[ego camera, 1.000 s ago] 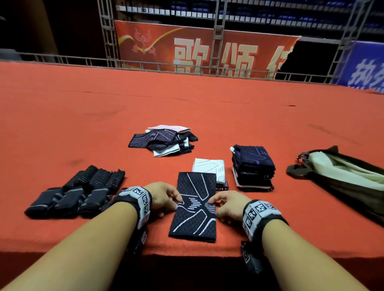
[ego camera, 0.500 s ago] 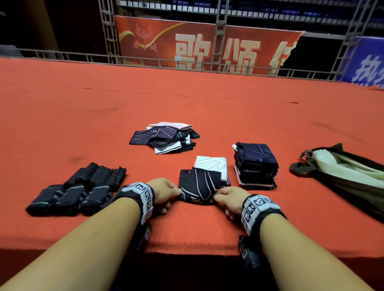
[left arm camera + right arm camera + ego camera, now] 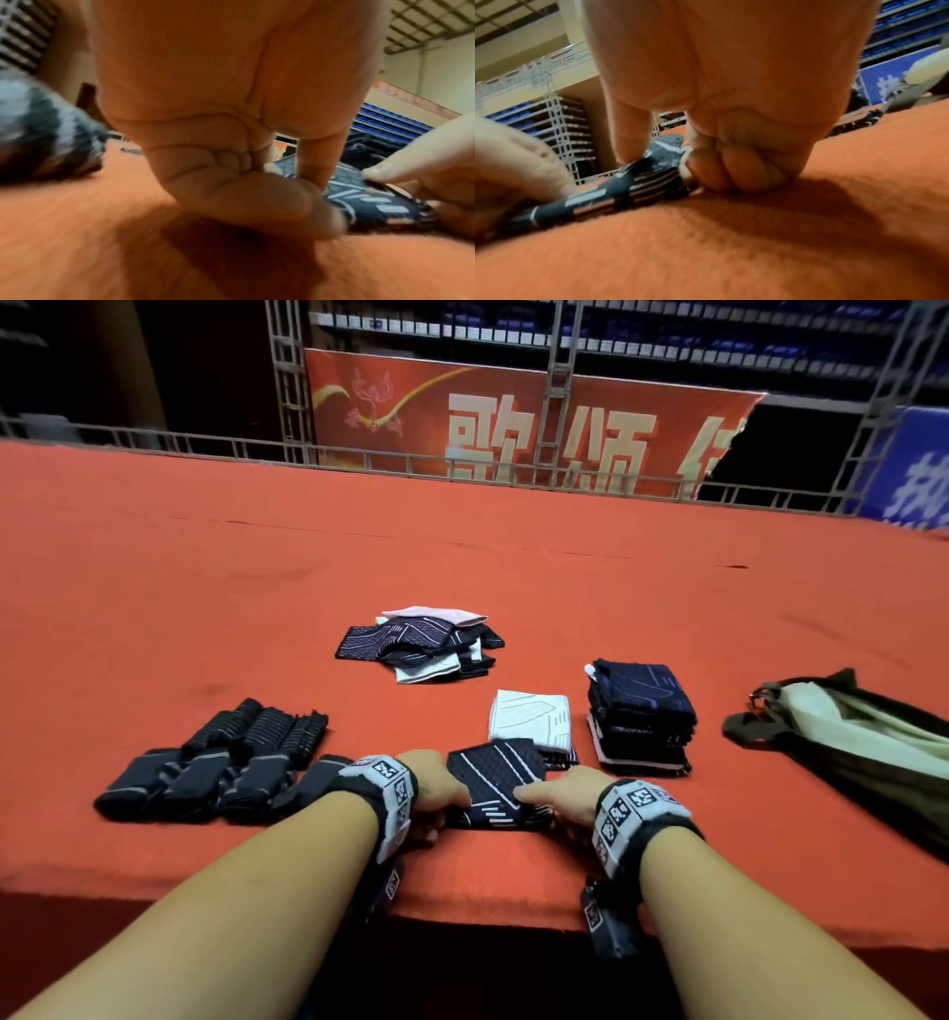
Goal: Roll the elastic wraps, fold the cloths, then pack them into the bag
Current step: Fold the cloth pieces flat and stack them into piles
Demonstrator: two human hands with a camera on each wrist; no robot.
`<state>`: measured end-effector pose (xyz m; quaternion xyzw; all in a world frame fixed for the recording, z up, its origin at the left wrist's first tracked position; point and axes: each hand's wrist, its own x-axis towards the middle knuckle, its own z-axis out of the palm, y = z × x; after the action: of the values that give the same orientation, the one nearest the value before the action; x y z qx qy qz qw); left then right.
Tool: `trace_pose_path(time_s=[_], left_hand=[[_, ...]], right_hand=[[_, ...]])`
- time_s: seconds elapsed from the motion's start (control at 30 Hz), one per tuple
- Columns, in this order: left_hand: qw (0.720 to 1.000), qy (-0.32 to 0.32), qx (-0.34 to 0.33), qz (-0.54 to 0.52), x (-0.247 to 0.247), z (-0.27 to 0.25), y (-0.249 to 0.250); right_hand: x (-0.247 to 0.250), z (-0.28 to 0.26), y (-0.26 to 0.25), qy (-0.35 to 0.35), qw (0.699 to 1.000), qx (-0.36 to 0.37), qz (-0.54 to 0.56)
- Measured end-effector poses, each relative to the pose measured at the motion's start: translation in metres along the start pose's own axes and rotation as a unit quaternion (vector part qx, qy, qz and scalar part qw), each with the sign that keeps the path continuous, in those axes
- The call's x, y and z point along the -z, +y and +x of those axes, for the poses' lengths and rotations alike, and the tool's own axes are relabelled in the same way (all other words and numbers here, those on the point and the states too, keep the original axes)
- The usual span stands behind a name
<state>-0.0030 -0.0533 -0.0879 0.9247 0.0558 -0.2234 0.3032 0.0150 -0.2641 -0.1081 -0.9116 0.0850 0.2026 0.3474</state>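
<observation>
dark cloth | folded | left hand, right hand pinching it

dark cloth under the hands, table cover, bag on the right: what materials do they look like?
Dark cloth: knit fabric, matte, likely stretchy; textured weave with white woven lines.
Table cover: orange felt or short-pile carpet; fuzzy nap in the right wrist view.
Bag: dark woven fabric with a pale lining, limp and creased; exact fibre unclear.
</observation>
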Motion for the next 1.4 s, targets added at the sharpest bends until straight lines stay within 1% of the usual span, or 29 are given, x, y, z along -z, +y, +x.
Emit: trace_pose_path(time_s=[0.03,0.07,0.1,0.17,0.2,0.27,0.33,0.37,0.43,0.53,0.6,0.7,0.77,0.87,0.93,0.97,1.03,1.07,1.17,1.23,1.3,1.33,1.4], left_hand=[[0.996,0.031,-0.015,0.088,0.0,-0.001,0.006],[0.982,0.075,-0.036,0.171,-0.001,-0.001,0.011],[0.968,0.118,-0.054,0.215,-0.004,0.001,0.014],[0.948,0.184,-0.092,0.242,-0.016,0.007,0.017],[0.941,0.192,-0.114,0.254,-0.023,0.01,0.017],[0.938,0.148,-0.128,0.287,-0.04,0.019,0.015],[0.948,0.091,-0.093,0.291,-0.05,0.028,0.009],[0.952,0.072,-0.075,0.288,-0.053,0.033,0.005],[0.95,0.055,-0.06,0.3,-0.054,0.042,-0.001],[0.942,0.042,-0.052,0.328,-0.051,0.047,-0.004],[0.942,0.034,-0.048,0.33,-0.048,0.047,-0.002],[0.945,0.025,-0.045,0.324,-0.047,0.045,0.0],[0.947,0.015,-0.043,0.317,-0.046,0.045,0.002],[0.948,-0.002,-0.037,0.315,-0.043,0.042,0.003],[0.949,-0.011,-0.033,0.312,-0.042,0.04,0.005],[0.95,-0.014,-0.033,0.309,-0.041,0.04,0.006],[0.952,-0.016,-0.034,0.305,-0.041,0.039,0.007],[0.951,-0.016,-0.034,0.306,-0.04,0.039,0.007],[0.952,-0.014,-0.037,0.304,-0.041,0.041,0.005],[0.952,-0.009,-0.044,0.302,-0.042,0.043,0.003],[0.952,-0.004,-0.047,0.302,-0.043,0.045,0.001],[0.952,-0.001,-0.047,0.303,-0.044,0.045,0.001],[0.952,0.005,-0.055,0.301,-0.045,0.043,0.0]], right_hand=[[-0.001,0.0,-0.001,0.016,1.0,0.013,-0.023],[-0.002,-0.001,-0.002,0.032,0.998,0.024,-0.042],[-0.004,-0.001,-0.003,0.045,0.997,0.031,-0.061],[-0.008,-0.002,-0.006,0.061,0.993,0.031,-0.094],[-0.01,-0.003,-0.008,0.066,0.992,0.027,-0.108],[-0.012,-0.004,-0.012,0.073,0.988,0.02,-0.136],[-0.013,-0.003,-0.014,0.077,0.985,0.017,-0.153],[-0.014,-0.002,-0.014,0.077,0.984,0.017,-0.161],[-0.013,-0.003,-0.014,0.076,0.981,0.018,-0.176],[-0.009,-0.007,-0.014,0.056,0.977,0.004,-0.204],[-0.003,-0.006,-0.011,0.041,0.98,-0.015,-0.194],[0.003,-0.002,-0.002,0.005,0.996,-0.059,-0.061],[0.006,-0.002,0.003,-0.021,0.998,-0.067,-0.001],[0.01,-0.001,0.008,-0.06,0.995,-0.063,0.04],[0.012,0.002,0.009,-0.078,0.995,-0.063,0.031],[0.012,0.002,0.008,-0.082,0.995,-0.058,0.008],[0.012,0.003,0.006,-0.083,0.995,-0.044,-0.029],[0.011,0.004,0.007,-0.086,0.995,-0.043,-0.029],[0.008,0.006,0.013,-0.089,0.995,-0.039,0.022],[0.006,0.003,0.014,-0.071,0.995,-0.04,0.049],[0.004,-0.002,0.01,-0.039,0.997,-0.031,0.051],[0.002,-0.004,0.006,-0.027,0.999,-0.017,0.035],[0.001,-0.014,-0.002,-0.004,0.999,0.0,-0.039]])
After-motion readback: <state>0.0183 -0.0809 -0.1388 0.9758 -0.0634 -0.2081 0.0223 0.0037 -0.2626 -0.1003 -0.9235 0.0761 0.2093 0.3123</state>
